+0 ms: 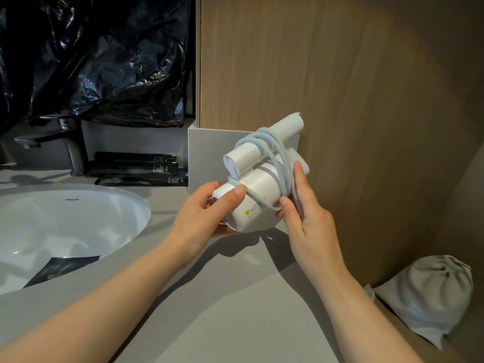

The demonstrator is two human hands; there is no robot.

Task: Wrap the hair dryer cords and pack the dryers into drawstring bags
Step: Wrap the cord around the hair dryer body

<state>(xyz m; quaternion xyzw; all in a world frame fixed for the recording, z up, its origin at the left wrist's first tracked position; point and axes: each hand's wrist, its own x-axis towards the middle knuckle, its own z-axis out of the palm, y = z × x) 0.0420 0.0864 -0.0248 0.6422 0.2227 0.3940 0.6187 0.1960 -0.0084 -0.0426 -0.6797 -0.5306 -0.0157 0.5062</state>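
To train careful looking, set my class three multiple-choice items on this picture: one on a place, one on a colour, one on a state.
1. Where does the bag lie?
A. On the floor
B. On the counter, beside the wooden panel
C. Hanging from a hook

2. What colour is the dryer?
A. Black
B. Red
C. White

3. How is the cord?
A. Looped round the dryer
B. Stretched flat on the counter
C. Coiled inside the bag

Answers:
1 B, it sits on the counter at the right, next to the panel.
2 C, its barrel and handle are both white.
3 A, its loops cross the barrel and the handle.
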